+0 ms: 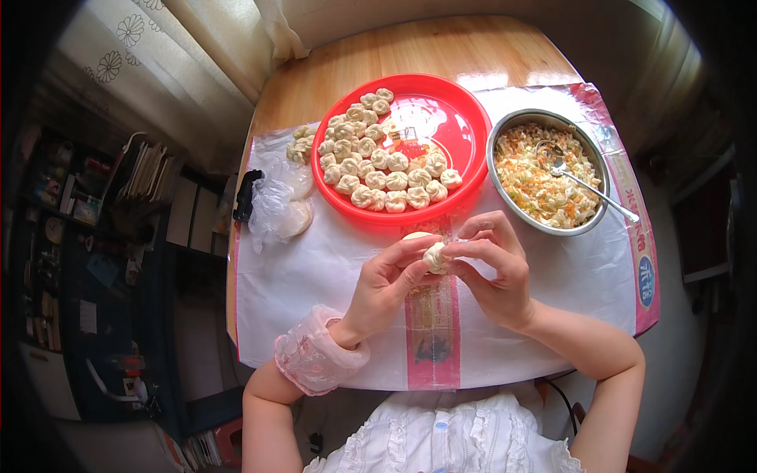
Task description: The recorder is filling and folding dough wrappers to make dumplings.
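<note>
A small pleated dough bun (434,258) is held between both hands above the table. My left hand (390,278) cradles it from the left with thumb and fingers. From the right, the fingertips of my right hand (494,269) pinch its gathered dough. A pale rounded piece (420,235), perhaps dough, shows just behind my left fingers; most of it is hidden. Beyond the hands, a round red plastic tray (467,127) carries several pleated buns (396,180) along its left and front. To its right, a metal bowl (497,204) contains chopped vegetable filling (520,177), with a metal spoon (597,190) resting in it.
White woven plastic sheeting (331,266) with pink printed bands covers the front of the wooden table (378,53). Left of the tray lie a clear plastic bag (269,204) with pale contents, a black object (246,195), and more dough pieces (300,146). Shelves (77,224) stand at the left.
</note>
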Motion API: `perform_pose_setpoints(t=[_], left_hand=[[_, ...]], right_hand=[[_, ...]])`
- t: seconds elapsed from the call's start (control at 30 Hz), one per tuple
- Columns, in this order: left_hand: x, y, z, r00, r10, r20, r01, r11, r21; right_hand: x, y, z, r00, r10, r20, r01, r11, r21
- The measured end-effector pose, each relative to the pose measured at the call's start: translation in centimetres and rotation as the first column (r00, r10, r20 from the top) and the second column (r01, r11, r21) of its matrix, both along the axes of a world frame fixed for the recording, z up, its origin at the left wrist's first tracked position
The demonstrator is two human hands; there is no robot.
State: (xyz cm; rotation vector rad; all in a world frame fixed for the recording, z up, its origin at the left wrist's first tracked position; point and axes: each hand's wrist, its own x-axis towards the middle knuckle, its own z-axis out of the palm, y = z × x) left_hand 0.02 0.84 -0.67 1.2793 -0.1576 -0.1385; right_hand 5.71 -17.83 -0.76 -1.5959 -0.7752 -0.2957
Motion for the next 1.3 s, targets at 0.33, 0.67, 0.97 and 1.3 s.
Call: perform_pose_setpoints(t=[0.33, 0.67, 0.97, 1.3], left_hand=[[0.02, 0.30, 0.09, 0.992, -0.037, -0.118, 0.041, 0.999, 0.032], [0.28, 0.04, 0.26, 0.991, -0.023, -0.132, 0.017, 0.999, -0.043], [0.28, 0.17, 0.39, 0.985, 0.006, -0.175, -0.029, 0.992, -0.125], [0.30, 0.78, 0.24, 0.991, -0.045, -0.125, 0.046, 0.999, 0.007]], right_hand=[[0.52, -0.13, 0.37, 0.983, -0.010, 0.182, 0.028, 0.995, -0.098], [0.48, -0.35, 0.40, 0.990, -0.008, 0.140, 0.020, 0.996, -0.085], [0.51, -0.16, 0.38, 0.991, -0.004, 0.133, 0.014, 0.997, -0.076], [0.40, -0.16, 0.43, 0.977, 0.023, 0.212, 0.004, 0.992, -0.127]])
